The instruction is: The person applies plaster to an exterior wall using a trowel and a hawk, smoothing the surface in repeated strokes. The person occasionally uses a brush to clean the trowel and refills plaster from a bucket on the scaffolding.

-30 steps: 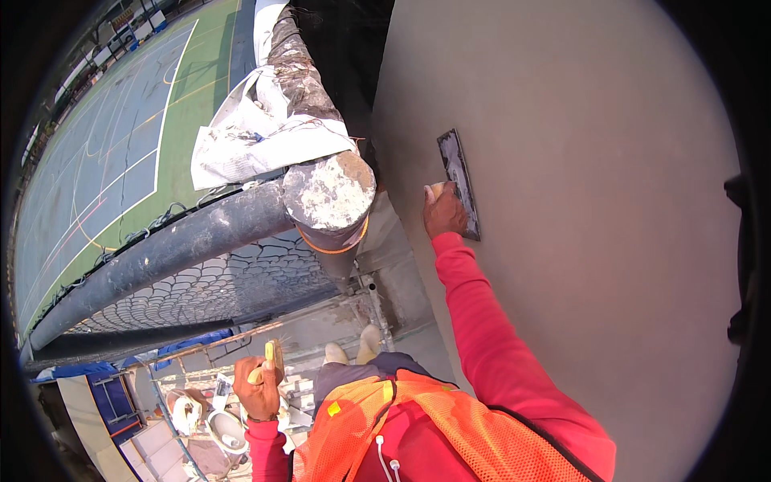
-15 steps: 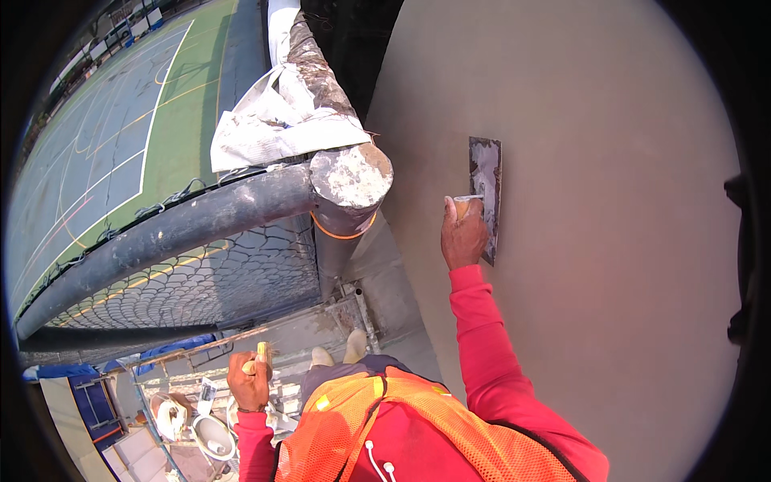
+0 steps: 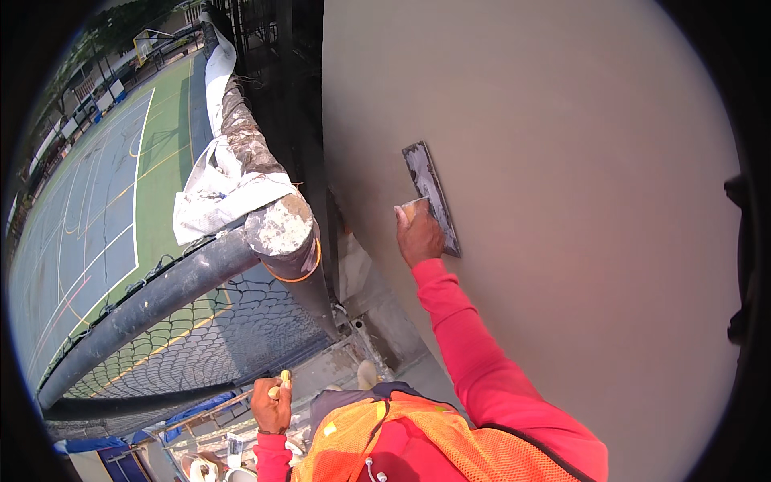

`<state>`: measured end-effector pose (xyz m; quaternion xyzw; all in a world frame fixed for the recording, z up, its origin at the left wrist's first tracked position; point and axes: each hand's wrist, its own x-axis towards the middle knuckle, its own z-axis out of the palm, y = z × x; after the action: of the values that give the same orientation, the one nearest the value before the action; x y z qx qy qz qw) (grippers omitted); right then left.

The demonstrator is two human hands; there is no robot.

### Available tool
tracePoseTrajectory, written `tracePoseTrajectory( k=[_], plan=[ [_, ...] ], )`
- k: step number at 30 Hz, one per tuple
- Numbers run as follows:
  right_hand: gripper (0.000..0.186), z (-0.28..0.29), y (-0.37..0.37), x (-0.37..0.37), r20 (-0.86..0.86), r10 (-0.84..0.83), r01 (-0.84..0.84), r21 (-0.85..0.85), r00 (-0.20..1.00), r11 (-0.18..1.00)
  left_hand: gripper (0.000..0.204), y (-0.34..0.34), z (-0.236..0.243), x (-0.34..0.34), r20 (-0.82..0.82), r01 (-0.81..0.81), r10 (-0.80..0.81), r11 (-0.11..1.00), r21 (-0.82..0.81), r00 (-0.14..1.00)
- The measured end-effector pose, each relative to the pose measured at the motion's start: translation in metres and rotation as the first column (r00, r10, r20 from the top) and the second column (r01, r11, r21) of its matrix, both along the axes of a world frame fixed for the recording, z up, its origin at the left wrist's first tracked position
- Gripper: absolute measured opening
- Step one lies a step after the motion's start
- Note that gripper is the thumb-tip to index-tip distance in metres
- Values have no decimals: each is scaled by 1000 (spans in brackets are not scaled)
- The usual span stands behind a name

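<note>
My right hand [image 3: 422, 236] is closed round the handle of a plastering trowel [image 3: 434, 186]. The long metal blade, smeared with grey plaster, lies against the smooth grey-beige wall [image 3: 578, 201], its top leaning to the left. Lower down at the left, my left hand [image 3: 271, 408] grips a tool with a yellow handle [image 3: 285, 379]; its working end is hidden, so I cannot tell its kind.
Left of the wall stands a dark pipe fence rail [image 3: 161, 293] with chain-link mesh [image 3: 201, 337]. White cloth [image 3: 229, 193] drapes over its plaster-spattered post [image 3: 281, 225]. Buckets [image 3: 199, 467] sit below on scaffolding at lower left. A sports court [image 3: 88, 217] lies beyond.
My view has turned, so the fence post sits further left. The trowel has gone from upright to tilted, its top leaning left, and my right arm now reaches further left. Both grips are kept.
</note>
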<state>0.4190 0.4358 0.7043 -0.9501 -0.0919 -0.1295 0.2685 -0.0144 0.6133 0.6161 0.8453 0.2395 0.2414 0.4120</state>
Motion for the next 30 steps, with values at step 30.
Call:
tracePoseTrajectory(
  k=[30],
  plan=[
    [77,-225,-329,-747,-808,-585,612,-499,-72,613,26,14,-74,44,-281,696,-720,690,-200,634]
  ],
)
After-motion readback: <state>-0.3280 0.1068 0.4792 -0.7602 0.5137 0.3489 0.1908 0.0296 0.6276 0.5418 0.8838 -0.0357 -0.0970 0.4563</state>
